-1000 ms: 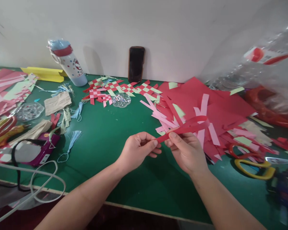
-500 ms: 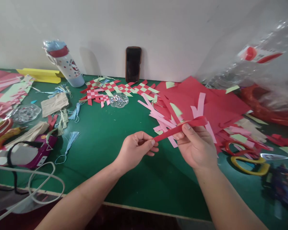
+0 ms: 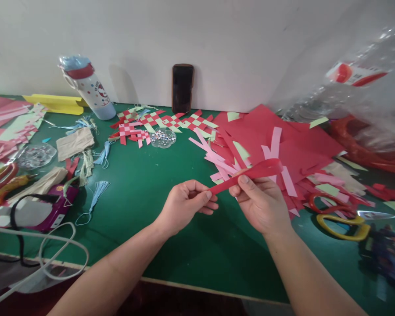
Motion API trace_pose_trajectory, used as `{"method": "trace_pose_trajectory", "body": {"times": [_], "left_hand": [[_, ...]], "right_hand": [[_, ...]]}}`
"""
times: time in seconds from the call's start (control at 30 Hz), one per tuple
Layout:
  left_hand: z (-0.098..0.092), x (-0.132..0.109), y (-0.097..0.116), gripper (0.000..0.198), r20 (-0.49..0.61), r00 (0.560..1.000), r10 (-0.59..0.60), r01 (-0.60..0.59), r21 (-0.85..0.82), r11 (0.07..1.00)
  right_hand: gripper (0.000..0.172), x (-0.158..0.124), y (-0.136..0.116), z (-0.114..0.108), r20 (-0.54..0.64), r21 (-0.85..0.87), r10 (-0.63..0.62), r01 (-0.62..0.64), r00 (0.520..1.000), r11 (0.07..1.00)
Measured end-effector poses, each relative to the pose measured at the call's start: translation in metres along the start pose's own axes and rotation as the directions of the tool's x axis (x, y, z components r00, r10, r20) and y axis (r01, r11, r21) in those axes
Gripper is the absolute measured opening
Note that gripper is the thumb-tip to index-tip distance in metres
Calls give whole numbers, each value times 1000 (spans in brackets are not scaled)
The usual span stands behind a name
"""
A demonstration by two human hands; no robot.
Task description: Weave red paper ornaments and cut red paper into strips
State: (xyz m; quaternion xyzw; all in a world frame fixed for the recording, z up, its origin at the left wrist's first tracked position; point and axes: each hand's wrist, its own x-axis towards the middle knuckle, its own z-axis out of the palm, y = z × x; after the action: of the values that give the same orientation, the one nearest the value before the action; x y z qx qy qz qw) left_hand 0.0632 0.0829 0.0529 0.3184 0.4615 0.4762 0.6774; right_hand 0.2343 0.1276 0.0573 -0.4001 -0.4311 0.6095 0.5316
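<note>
A red paper strip (image 3: 266,169) is stretched between my hands above the green table (image 3: 128,245); its right part bends back in a loop. My left hand (image 3: 186,205) is closed, pinching the strip's left end between thumb and fingers. Farther along it, my right hand (image 3: 261,202) grips the strip with the thumb on top. Behind the right hand lies a heap of red paper sheets (image 3: 303,145) with pink paper strips (image 3: 213,153) scattered over its left side.
Woven red-and-green paper pieces (image 3: 174,120), a clear dish of small beads (image 3: 163,138) and an upright phone (image 3: 182,87) line the wall. A bottle (image 3: 92,90), blue tassels (image 3: 98,195) and a purple power strip (image 3: 57,206) are left. Scissors (image 3: 342,219) lie right.
My right hand has slid left along the red strip, closer to my left hand, and the loop beyond it shows longer. My left hand has hardly moved.
</note>
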Motion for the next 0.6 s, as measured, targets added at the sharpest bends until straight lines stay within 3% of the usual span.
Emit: {"method": "trace_pose_trajectory", "body": {"times": [0.27, 0.6], "left_hand": [[-2, 0, -1, 22, 21, 1000, -12, 13, -2, 1000], [-4, 0, 1, 39, 157, 988, 10, -19, 54, 998]], "right_hand": [[19, -1, 6, -3, 19, -159, -35, 37, 999, 987], [23, -10, 6, 2, 135, -454, -30, 88, 990, 887]]}}
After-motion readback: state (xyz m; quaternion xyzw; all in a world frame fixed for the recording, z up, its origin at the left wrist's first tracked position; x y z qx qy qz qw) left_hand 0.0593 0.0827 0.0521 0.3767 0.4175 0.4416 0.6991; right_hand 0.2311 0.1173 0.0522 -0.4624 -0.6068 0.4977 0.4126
